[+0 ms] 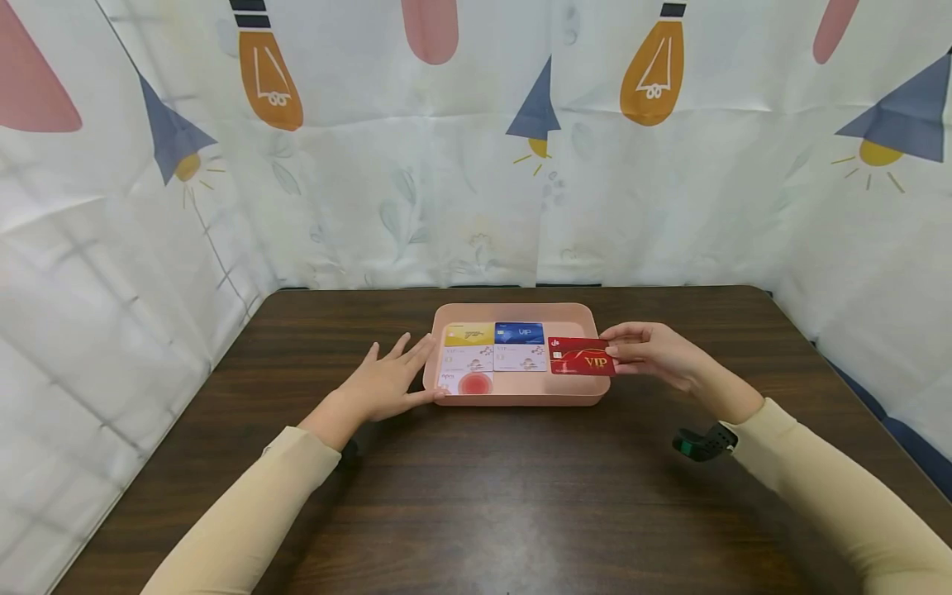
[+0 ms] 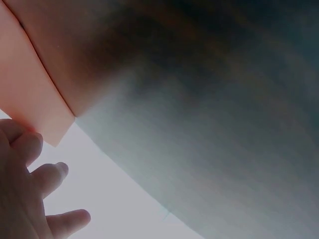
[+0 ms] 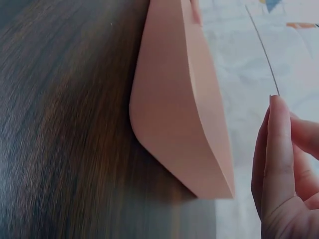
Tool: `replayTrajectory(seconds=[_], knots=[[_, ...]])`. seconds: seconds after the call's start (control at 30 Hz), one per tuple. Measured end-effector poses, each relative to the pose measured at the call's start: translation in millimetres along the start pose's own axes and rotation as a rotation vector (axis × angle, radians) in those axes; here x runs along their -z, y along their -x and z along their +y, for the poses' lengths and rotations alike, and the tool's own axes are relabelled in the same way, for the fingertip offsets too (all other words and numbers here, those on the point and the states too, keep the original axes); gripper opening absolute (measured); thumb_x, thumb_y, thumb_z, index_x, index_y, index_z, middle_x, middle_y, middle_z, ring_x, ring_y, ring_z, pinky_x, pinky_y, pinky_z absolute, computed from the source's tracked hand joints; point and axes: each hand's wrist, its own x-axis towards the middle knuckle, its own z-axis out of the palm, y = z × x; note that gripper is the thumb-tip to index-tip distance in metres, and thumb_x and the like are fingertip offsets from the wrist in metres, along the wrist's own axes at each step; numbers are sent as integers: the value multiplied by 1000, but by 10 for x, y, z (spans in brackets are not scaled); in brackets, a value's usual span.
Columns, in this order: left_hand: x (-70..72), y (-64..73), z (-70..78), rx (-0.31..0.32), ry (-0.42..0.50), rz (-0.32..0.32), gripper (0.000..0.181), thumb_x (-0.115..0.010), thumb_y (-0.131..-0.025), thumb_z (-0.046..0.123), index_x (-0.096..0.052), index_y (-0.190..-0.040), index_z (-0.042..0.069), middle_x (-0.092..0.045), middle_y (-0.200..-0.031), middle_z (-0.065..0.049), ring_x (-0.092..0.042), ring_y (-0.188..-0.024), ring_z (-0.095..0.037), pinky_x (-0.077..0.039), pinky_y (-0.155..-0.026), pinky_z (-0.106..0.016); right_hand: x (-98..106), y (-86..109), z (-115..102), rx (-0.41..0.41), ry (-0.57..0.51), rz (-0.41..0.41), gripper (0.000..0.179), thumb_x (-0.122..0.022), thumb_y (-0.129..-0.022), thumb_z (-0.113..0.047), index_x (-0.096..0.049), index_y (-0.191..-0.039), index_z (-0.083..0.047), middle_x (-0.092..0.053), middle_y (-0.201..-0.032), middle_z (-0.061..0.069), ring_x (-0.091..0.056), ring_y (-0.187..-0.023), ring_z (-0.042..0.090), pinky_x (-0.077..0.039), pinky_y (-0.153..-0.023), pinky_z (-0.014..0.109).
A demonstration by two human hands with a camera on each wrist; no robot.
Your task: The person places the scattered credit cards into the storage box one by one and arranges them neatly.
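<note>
A pink tray (image 1: 513,400) lies on the dark wooden table. Between thumb and fingers, my right hand (image 1: 654,355) pinches a red VIP card (image 1: 582,356) by its right edge, over the tray's right part. Edge-on, that card (image 3: 263,50) shows as a thin line above the tray in the right wrist view. With fingers spread, my left hand (image 1: 387,382) touches the tray's left rim. Inside the tray are a yellow card (image 1: 469,334), a blue VIP card (image 1: 519,333), two white cards (image 1: 468,359) and a white card with a red circle (image 1: 474,383).
The wooden table (image 1: 476,496) reaches back to a white curtain (image 1: 476,198) printed with lamps and bulbs, which also hangs at both sides. A black band (image 1: 705,443) sits at the right wrist.
</note>
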Motion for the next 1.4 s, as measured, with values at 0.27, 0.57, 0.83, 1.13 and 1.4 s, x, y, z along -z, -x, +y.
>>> replayTrajectory(seconds=[0.27,0.57,0.83,1.13,1.4], knots=[[-4,-21,-3,0,0,5,95,-50,-99,67,-17,-165,9,-22,-169,-9,-16,-154,-39,-13,-114,-74,-168,-156,-25,10,14,-19,25,-60,-102,-2,-59,-126,4,-69,-110,3,-69,-93,16,-59,-85,32],[-6,-41,-15,7,-9,-9,96,-48,-98,70,-16,-166,10,-21,-169,-9,-15,-155,-39,-13,-114,-74,-347,-306,-81,8,62,-19,39,-61,-102,0,-50,-137,12,-65,-109,9,-68,-92,17,-59,-83,31],[19,-24,-7,8,-5,-15,95,-52,-99,67,-15,-166,10,-20,-170,-8,-14,-155,-38,-12,-115,-73,-476,-410,-56,40,186,-21,42,-63,-101,-3,-56,-141,8,-57,-124,19,-60,-105,26,-59,-85,36],[15,-18,12,16,0,-25,96,-51,-98,68,-15,-166,11,-20,-169,-8,-14,-155,-37,-12,-116,-71,-626,-525,19,55,219,-17,30,-61,-100,3,-59,-129,11,-61,-104,16,-64,-83,18,-60,-74,27],[2,-14,7,5,-3,-15,94,-51,-99,66,-16,-166,10,-22,-169,-10,-15,-154,-39,-13,-114,-74,-754,-584,133,23,185,-69,28,-57,-101,8,-57,-127,16,-61,-90,13,-65,-74,15,-60,-70,27]])
